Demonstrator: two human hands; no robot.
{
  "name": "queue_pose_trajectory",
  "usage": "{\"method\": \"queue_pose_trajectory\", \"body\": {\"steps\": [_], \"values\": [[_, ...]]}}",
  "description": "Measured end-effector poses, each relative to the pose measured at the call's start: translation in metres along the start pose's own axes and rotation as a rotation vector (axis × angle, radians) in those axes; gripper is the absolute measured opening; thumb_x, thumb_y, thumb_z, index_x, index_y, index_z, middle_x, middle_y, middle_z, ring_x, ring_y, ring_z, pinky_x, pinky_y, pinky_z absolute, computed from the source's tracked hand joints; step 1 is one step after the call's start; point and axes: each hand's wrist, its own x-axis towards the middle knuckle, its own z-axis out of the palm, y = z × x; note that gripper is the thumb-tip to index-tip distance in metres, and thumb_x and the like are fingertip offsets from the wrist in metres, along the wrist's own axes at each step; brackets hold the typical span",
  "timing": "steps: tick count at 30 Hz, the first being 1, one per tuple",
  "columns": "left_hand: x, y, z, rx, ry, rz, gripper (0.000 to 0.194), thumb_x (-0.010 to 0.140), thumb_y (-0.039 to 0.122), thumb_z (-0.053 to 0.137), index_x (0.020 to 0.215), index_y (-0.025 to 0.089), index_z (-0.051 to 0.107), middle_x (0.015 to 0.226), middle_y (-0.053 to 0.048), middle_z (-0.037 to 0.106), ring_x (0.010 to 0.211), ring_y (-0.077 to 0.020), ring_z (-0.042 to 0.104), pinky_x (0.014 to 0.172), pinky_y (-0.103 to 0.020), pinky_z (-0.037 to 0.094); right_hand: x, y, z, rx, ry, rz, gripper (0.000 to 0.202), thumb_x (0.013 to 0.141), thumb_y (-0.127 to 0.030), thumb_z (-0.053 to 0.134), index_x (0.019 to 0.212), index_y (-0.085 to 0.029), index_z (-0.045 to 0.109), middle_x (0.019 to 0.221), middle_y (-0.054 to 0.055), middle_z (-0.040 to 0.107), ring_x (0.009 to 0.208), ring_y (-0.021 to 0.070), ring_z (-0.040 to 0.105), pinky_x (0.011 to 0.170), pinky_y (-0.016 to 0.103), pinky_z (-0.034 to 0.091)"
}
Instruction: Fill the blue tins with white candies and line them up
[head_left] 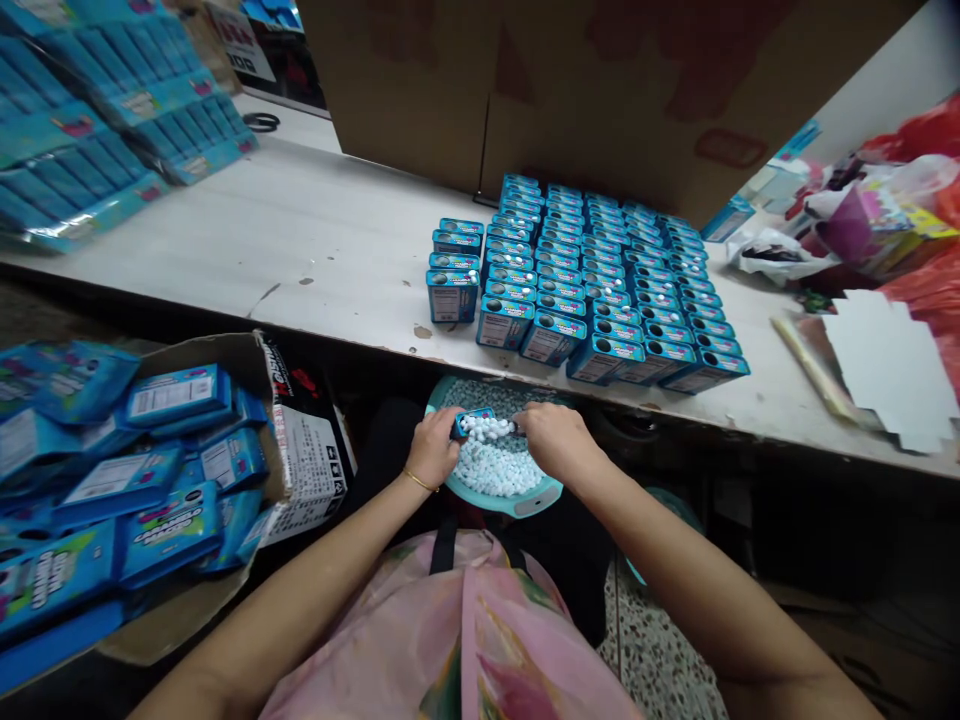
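My left hand (436, 447) is closed around a small blue box (463, 421), held tilted over a turquoise basin (534, 500). White pellets (487, 427) lie heaped at the opening of the box and stretch toward my right hand (556, 437). The fingers of that hand are closed on what looks like a small scoop, mostly hidden under the pellets and fingers. Many loose white pellets (499, 473) fill the basin, which rests at my lap below the table edge.
Rows of upright blue boxes (600, 290) stand on the white table (322, 240). At left, a cardboard carton (274, 430) holds more blue boxes. Wrapped packs (112, 110) are stacked at the back left. A large cardboard box (570, 100) stands behind; white cut card (892, 370) lies right.
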Motion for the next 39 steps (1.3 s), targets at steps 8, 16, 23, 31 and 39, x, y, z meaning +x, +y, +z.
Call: {"method": "queue_pose_trajectory", "body": {"steps": [8,16,23,31,39], "values": [[-0.001,-0.003,-0.002,-0.013,0.022,0.002,0.041,0.063,0.011,0.051,0.104,0.021,0.052,0.102,-0.005,0.058,0.094,-0.0236,0.050,0.083,-0.037,0.039,-0.006,-0.013,-0.008,-0.040,0.047,-0.033,0.025,0.078,-0.011,0.036,0.083,-0.017,0.060,0.087,0.010,0.059,0.081,0.0180,0.055,0.064,0.024,0.038],[0.004,0.008,-0.067,-0.159,0.167,-0.013,0.034,0.070,0.023,0.055,0.104,0.021,0.050,0.100,-0.004,0.058,0.092,-0.0200,0.053,0.084,-0.033,0.041,-0.036,0.036,0.008,0.167,0.244,0.086,0.036,0.080,-0.016,0.036,0.106,-0.029,0.057,0.092,0.002,0.060,0.084,0.0152,0.055,0.067,0.023,0.038],[0.100,-0.005,-0.105,-0.272,0.226,0.079,0.037,0.065,0.031,0.062,0.097,0.017,0.052,0.094,-0.004,0.056,0.088,-0.0172,0.054,0.081,-0.030,0.043,-0.037,0.056,0.054,0.429,0.290,0.123,0.034,0.081,-0.021,0.033,0.097,-0.029,0.062,0.083,0.002,0.062,0.081,0.0164,0.057,0.067,0.023,0.041],[0.143,-0.032,-0.077,-0.272,0.361,-0.032,0.081,0.053,0.024,0.069,0.124,0.017,0.031,0.118,-0.011,0.046,0.102,-0.0221,0.050,0.084,-0.033,0.043,-0.034,0.054,0.082,0.652,0.273,0.132,0.033,0.080,-0.026,0.035,0.093,-0.031,0.065,0.083,0.003,0.065,0.079,0.0185,0.059,0.067,0.025,0.043],[0.188,-0.052,-0.083,-0.276,0.221,-0.068,0.060,0.057,0.022,0.065,0.114,0.021,0.045,0.093,-0.002,0.063,0.082,-0.0177,0.059,0.073,-0.027,0.047,-0.023,0.044,0.092,0.724,0.200,0.146,0.033,0.081,-0.028,0.036,0.094,-0.024,0.065,0.084,0.004,0.065,0.081,0.0166,0.059,0.070,0.020,0.042]]}}
